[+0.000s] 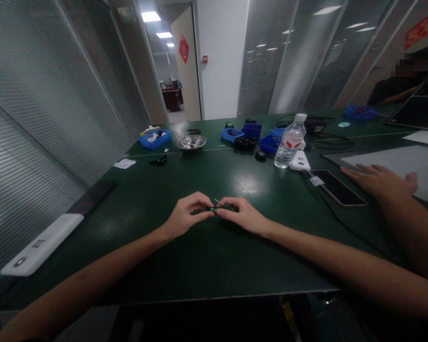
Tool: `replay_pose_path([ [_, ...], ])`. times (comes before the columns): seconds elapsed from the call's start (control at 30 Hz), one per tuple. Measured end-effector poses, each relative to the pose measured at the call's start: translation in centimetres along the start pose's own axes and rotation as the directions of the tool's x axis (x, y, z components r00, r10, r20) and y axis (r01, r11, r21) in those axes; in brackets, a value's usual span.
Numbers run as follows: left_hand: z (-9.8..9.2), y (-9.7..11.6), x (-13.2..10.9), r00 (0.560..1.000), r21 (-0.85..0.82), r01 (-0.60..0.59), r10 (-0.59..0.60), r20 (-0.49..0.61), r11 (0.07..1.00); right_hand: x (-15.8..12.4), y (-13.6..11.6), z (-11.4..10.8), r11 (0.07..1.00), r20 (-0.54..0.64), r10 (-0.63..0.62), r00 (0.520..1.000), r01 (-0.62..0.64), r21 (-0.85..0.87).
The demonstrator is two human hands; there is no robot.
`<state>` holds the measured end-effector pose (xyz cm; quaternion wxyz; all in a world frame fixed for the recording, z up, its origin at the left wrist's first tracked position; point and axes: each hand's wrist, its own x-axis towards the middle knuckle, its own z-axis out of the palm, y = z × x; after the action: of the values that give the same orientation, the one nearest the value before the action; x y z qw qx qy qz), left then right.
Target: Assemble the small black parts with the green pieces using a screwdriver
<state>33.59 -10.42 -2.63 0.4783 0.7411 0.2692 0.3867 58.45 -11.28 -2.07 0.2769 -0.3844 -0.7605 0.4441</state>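
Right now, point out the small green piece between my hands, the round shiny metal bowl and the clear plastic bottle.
Small green piece (213, 210), head view, its visible middle.
Round shiny metal bowl (191, 149), head view, its near outer wall.
Clear plastic bottle (290, 142), head view, middle of its body.

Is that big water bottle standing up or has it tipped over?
Standing up: the bottle has its white cap at the top and its base down on the green table.
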Motion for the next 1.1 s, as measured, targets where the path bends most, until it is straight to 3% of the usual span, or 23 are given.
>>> replay_pose_path([
  [0.27, -0.5, -0.3, 0.4, 0.964, -0.139, 0.248, -0.231, 0.129, 0.959, 0.1, 0.2, 0.1, 1.0, -0.032, -0.02, 0.999, 0.02, -0.006],
  [0.4, -0.5, -0.6, 0.3, 0.951, -0.136, 0.288, -0.267, 0.155, 0.948, 0.1, 0.4, 0.3, 0.998, -0.045, -0.042, 0.998, 0.04, -0.042],
  [0.5, -0.3, -0.5, 0.1, 0.97, -0.064, 0.225, -0.217, 0.109, 0.972, -0.1, 0.2, 0.5, 0.995, -0.06, -0.085, 0.995, 0.082, -0.053],
  [0.67, 0.1, 0.2, -0.3, 1.0, 0.128, 0.008, -0.009, 0.011, 0.992, -0.5, -0.5, 0.9, 0.985, -0.125, -0.164, 0.979, 0.156, -0.073],
  [0.8, 0.2, 0.3, -0.6, 0.969, 0.322, -0.242, 0.247, 0.027, 0.915, -1.1, 0.0, 1.1, 0.941, -0.168, -0.312, 0.935, 0.28, -0.193],
  [0.87, 0.3, 0.1, -0.8, 0.907, 0.416, -0.408, 0.411, 0.087, 0.812, -1.4, 0.6, 1.0, 0.845, -0.118, -0.468, 0.876, 0.405, -0.348],
  [0.9, 0.3, 0.0, -0.9, 0.862, 0.448, -0.49, 0.492, 0.122, 0.748, -1.4, 0.9, 1.0, 0.758, -0.064, -0.566, 0.822, 0.487, -0.434],
  [0.93, 0.3, -0.1, -1.0, 0.808, 0.471, -0.565, 0.569, 0.152, 0.677, -1.4, 1.2, 0.9, 0.65, -0.01, -0.659, 0.752, 0.563, -0.511],
  [1.03, 0.3, 0.0, -1.3, 0.626, 0.495, -0.738, 0.738, 0.251, 0.458, -1.4, 1.2, 0.9, 0.325, 0.083, -0.873, 0.481, 0.7, -0.636],
  [1.1, 0.2, 0.5, -1.5, 0.52, 0.476, -0.814, 0.784, 0.339, 0.334, -1.4, 0.8, 1.0, 0.19, 0.14, -0.92, 0.367, 0.726, -0.661],
])
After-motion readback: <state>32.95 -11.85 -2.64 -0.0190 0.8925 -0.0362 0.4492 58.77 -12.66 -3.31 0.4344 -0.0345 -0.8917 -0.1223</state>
